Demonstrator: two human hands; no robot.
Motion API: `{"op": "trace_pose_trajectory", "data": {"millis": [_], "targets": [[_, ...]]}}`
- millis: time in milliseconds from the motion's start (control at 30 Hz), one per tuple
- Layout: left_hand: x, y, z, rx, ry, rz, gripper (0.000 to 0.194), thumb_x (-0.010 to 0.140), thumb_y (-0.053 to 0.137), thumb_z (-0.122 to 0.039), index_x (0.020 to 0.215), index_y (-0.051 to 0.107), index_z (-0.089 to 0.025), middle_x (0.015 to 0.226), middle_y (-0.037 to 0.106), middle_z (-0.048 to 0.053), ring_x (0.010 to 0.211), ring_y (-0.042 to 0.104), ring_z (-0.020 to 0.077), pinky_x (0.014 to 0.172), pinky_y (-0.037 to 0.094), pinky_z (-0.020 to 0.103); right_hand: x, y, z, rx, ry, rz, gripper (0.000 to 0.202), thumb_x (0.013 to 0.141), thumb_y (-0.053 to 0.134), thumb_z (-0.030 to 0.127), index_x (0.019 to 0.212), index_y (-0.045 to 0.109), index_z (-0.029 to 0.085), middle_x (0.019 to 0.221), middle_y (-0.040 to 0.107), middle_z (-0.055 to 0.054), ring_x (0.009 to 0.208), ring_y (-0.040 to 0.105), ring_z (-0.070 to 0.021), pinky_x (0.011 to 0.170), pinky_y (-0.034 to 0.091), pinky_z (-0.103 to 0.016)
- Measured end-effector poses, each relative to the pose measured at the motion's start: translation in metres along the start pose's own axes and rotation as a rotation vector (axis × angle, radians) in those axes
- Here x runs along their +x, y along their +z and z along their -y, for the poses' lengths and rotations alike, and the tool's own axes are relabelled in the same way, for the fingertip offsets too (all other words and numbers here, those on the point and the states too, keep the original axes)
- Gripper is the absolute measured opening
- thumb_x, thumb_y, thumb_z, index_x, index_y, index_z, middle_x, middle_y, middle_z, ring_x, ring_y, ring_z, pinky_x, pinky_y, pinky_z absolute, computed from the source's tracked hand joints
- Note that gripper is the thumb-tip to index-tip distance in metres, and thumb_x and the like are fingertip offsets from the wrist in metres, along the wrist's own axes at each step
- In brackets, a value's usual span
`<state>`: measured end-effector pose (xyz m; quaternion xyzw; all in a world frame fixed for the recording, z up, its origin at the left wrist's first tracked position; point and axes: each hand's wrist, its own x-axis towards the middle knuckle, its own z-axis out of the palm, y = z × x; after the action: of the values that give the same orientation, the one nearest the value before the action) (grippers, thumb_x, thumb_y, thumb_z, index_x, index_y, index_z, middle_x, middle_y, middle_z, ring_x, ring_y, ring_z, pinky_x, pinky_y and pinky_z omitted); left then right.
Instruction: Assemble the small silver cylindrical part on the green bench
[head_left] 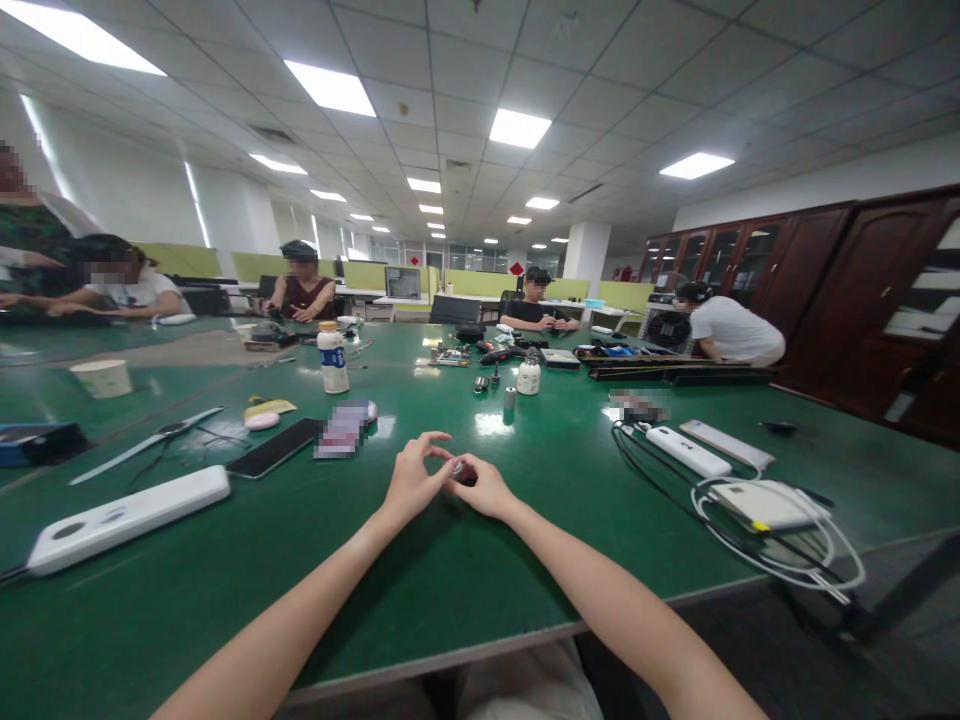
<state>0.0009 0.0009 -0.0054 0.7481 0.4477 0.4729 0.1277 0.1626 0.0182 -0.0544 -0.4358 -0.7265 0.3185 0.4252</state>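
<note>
Just above the green table (360, 570), in front of me, my two hands meet at the fingertips. Between them shows a small silvery piece (458, 467), mostly covered, so its kind cannot be made out. My left hand (412, 482) presses its thumb towards the piece, with its other fingers arched above. Curled in from the other side, my right hand (486, 490) has thumb and index finger closed around it. Beyond the hands stand a small grey metal cylinder (510, 405), a dark small part (495, 374) and a white round bottle (528, 374).
Left of my hands lie a black phone (276, 448), a white power strip (131, 520) and a labelled drink bottle (333, 358). On the right are another white power strip (688, 452) and looped cables (832, 570). Several people sit or bend around the tables.
</note>
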Motion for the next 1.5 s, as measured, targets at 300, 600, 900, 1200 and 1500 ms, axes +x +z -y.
{"op": "trace_pose_trajectory", "data": {"millis": [300,600,900,1200,1500], "targets": [[0.0,-0.001,-0.005,0.008,-0.02,0.006,0.036,0.078,0.068,-0.032,0.111,0.057,-0.022,0.086,0.078,0.003,0.101,0.068,0.0292,0.097,0.043,0.047,0.0,0.0,0.001,0.018,-0.002,0.006,0.033,0.075,0.073,0.042,0.098,0.065,0.02,0.076,0.065,0.001,0.071,0.06,-0.0153,0.071,0.048,-0.028],[0.006,-0.012,0.001,-0.037,-0.058,-0.11,0.037,0.079,0.066,-0.036,0.112,0.055,-0.022,0.085,0.078,0.003,0.095,0.071,0.0255,0.094,0.046,0.04,-0.001,0.0,0.002,0.044,-0.014,0.005,0.036,0.075,0.074,0.043,0.102,0.065,0.021,0.084,0.07,-0.001,0.076,0.064,-0.0172,0.076,0.05,-0.031],[-0.007,-0.016,0.037,0.146,-0.185,0.188,0.032,0.072,0.069,-0.031,0.103,0.06,-0.026,0.086,0.08,0.001,0.105,0.068,0.0316,0.092,0.045,0.045,-0.002,-0.001,0.004,0.04,-0.012,0.005,0.038,0.074,0.075,0.044,0.102,0.066,0.02,0.086,0.071,-0.002,0.077,0.065,-0.0176,0.076,0.051,-0.031],[0.003,-0.01,0.011,-0.071,-0.148,-0.124,0.034,0.077,0.067,-0.041,0.104,0.056,-0.024,0.084,0.079,0.002,0.088,0.074,0.0248,0.088,0.05,0.038,0.0,0.001,0.002,0.026,-0.01,0.002,0.036,0.075,0.074,0.042,0.103,0.066,0.021,0.085,0.071,-0.001,0.078,0.065,-0.0174,0.076,0.05,-0.03],[0.0,-0.002,-0.012,-0.109,-0.011,-0.019,0.027,0.076,0.066,-0.031,0.1,0.056,-0.023,0.079,0.078,0.001,0.086,0.073,0.0236,0.086,0.052,0.038,0.0,0.0,0.003,-0.014,-0.005,0.006,0.03,0.075,0.073,0.04,0.096,0.065,0.02,0.075,0.065,0.002,0.069,0.06,-0.0151,0.069,0.047,-0.027]]}}
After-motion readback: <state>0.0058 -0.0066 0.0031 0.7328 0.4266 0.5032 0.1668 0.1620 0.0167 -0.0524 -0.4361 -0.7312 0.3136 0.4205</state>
